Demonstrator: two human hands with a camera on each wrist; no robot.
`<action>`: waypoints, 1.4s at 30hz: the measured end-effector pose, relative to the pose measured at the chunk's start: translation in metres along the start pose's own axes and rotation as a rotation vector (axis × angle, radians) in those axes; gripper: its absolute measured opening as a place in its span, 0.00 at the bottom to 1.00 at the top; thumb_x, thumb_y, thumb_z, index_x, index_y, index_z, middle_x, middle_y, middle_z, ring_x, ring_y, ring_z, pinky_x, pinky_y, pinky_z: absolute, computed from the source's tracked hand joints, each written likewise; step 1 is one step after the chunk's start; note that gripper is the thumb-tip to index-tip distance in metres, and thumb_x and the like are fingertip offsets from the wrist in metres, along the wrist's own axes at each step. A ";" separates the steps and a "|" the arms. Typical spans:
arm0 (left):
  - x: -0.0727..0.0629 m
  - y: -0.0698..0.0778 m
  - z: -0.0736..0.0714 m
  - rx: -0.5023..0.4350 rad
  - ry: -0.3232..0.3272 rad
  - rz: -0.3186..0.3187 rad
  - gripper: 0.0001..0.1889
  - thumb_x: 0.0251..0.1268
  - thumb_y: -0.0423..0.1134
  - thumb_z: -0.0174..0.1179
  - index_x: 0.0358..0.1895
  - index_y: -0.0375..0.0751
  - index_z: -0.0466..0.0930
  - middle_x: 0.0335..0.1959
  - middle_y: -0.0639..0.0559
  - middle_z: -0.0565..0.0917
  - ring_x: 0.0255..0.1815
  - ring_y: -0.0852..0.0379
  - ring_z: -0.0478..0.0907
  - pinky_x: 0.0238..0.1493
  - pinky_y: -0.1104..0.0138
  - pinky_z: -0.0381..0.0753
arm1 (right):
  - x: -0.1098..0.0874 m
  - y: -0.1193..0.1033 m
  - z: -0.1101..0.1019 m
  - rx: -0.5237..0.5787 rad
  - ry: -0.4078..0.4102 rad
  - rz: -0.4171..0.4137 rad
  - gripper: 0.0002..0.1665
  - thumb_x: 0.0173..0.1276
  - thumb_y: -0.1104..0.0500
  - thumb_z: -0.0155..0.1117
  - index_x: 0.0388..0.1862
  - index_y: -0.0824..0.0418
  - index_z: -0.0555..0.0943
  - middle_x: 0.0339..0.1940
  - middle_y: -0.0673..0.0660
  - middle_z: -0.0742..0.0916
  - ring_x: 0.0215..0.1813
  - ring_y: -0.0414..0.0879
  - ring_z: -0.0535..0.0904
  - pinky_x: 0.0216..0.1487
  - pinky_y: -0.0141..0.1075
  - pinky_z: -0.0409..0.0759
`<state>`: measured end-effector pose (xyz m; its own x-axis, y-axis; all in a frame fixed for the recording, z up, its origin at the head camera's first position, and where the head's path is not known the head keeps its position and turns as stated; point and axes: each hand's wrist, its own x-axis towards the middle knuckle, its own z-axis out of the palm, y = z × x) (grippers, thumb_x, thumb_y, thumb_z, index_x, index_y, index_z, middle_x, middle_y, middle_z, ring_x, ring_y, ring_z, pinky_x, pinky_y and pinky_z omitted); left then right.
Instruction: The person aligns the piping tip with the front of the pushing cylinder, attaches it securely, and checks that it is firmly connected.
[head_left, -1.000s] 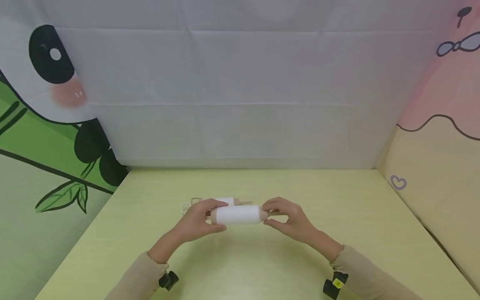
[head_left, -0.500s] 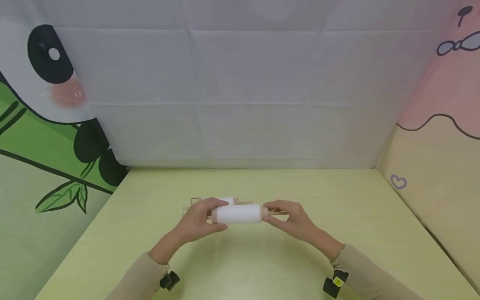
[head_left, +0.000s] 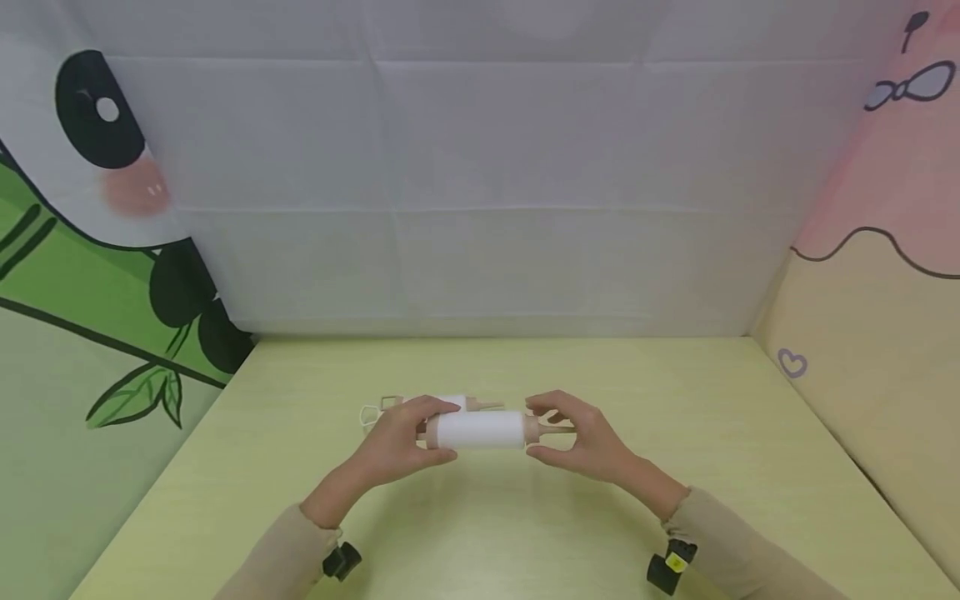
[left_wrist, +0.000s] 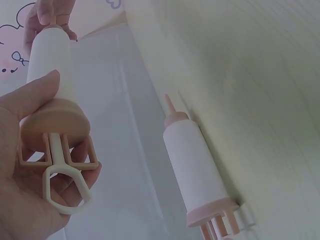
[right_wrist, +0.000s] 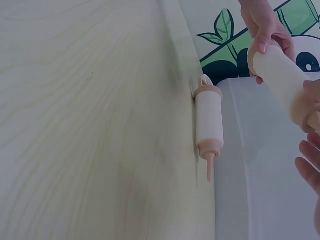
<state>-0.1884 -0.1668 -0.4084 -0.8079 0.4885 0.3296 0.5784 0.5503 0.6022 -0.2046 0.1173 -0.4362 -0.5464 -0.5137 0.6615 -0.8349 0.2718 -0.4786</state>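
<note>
My left hand (head_left: 397, 442) holds a large white icing syringe (head_left: 480, 430) by its beige back end, level above the table. The left wrist view shows its white ring plunger (left_wrist: 65, 187) and beige finger loops (left_wrist: 82, 155) beside the palm. At the other end, my right hand (head_left: 581, 437) surrounds the beige nozzle cap (head_left: 532, 429) with thumb and fingers spread apart. The slim nozzle (head_left: 557, 430) points into that hand. Behind lies a second icing syringe (right_wrist: 209, 117), on the table, partly covered by my left hand in the head view.
The pale wood-grain table (head_left: 480, 525) reaches back to a white cloth wall (head_left: 480, 192). Printed cloths with cartoon figures stand at the left and right sides. Each wrist carries a small black camera (head_left: 342, 561).
My right fingers have spread away from the nozzle cap, which they were touching earlier. The held syringe has shifted slightly right with my left hand. The second syringe stays put.
</note>
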 end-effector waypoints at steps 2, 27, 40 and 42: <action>0.000 0.000 -0.001 -0.001 -0.004 -0.002 0.26 0.43 0.33 0.71 0.51 0.38 0.75 0.46 0.47 0.78 0.44 0.51 0.77 0.42 0.70 0.80 | -0.001 0.001 0.001 0.003 0.001 -0.022 0.32 0.45 0.66 0.74 0.51 0.65 0.73 0.45 0.57 0.81 0.45 0.49 0.78 0.39 0.39 0.81; -0.003 -0.004 -0.001 0.006 -0.008 0.020 0.26 0.43 0.34 0.71 0.50 0.38 0.75 0.46 0.46 0.78 0.43 0.51 0.77 0.40 0.71 0.80 | 0.008 -0.037 -0.006 0.003 -0.013 0.028 0.26 0.45 0.70 0.71 0.46 0.70 0.74 0.40 0.62 0.83 0.37 0.51 0.80 0.32 0.41 0.82; 0.001 -0.006 0.003 -0.009 -0.004 -0.010 0.26 0.42 0.33 0.71 0.51 0.38 0.75 0.45 0.47 0.78 0.43 0.51 0.76 0.41 0.71 0.80 | 0.010 -0.027 -0.007 0.066 0.005 -0.137 0.24 0.42 0.80 0.67 0.41 0.71 0.72 0.39 0.64 0.77 0.39 0.55 0.77 0.33 0.41 0.83; 0.002 -0.006 0.004 -0.009 -0.002 -0.010 0.26 0.42 0.33 0.71 0.50 0.38 0.75 0.45 0.47 0.78 0.43 0.51 0.76 0.41 0.71 0.80 | 0.010 -0.026 -0.007 0.070 0.003 -0.132 0.24 0.43 0.79 0.67 0.40 0.70 0.73 0.39 0.64 0.78 0.39 0.55 0.77 0.32 0.42 0.83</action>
<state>-0.1932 -0.1665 -0.4142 -0.8135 0.4844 0.3219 0.5692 0.5492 0.6119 -0.1886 0.1111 -0.4130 -0.4322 -0.5388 0.7231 -0.8930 0.1443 -0.4263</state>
